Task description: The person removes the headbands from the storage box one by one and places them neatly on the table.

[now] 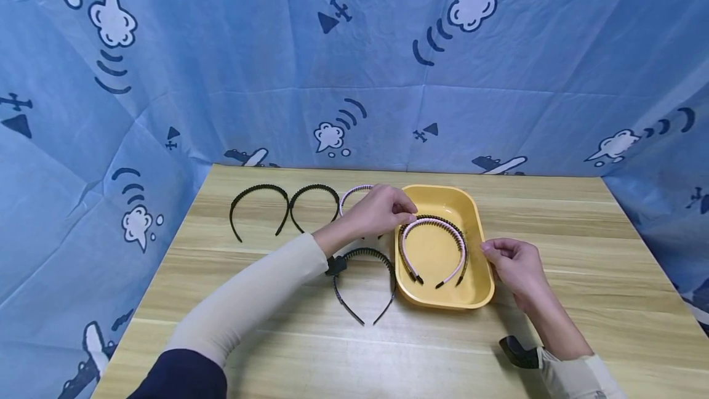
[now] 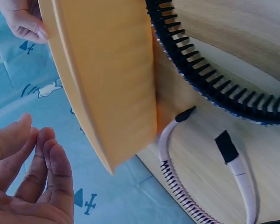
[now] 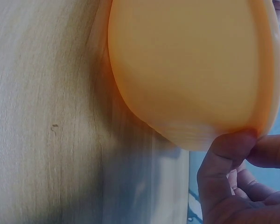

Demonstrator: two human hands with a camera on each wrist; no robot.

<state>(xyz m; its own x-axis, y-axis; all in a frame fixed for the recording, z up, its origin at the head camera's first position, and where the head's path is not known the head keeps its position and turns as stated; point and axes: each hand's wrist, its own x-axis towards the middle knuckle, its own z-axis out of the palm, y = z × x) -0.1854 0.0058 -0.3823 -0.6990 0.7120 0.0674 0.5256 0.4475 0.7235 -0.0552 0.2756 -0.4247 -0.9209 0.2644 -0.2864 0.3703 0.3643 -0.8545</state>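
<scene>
Pink headband (image 1: 429,221) lies in the yellow tray (image 1: 434,257), its crown just beside the fingertips of the left hand (image 1: 383,211), its two dark-tipped ends toward the person. It rests over at least one dark headband (image 1: 466,257) curved the same way, perhaps nested so that the arcs share little room. The left hand reaches over the tray's edge, fingers loosely bent; I see nothing between them and the thumb, though I can't tell whether a fingertip brushes the band. Opposite, the right hand (image 1: 515,263) pinches the tray's rim between thumb and fingers, I'd say to keep it from sliding.

Beneath the left forearm, nearer the person, a toothed headband (image 1: 368,251) lies just beside the tray. Partly hidden behind the left hand is a second pink band (image 1: 354,188), and farther left of that grip two black bands (image 1: 260,187) lie side by side, spread flat, likely so each can be reached singly. The wooden table (image 1: 554,214) runs on past the right hand, and a blue patterned curtain (image 1: 360,48) hangs beyond both
</scene>
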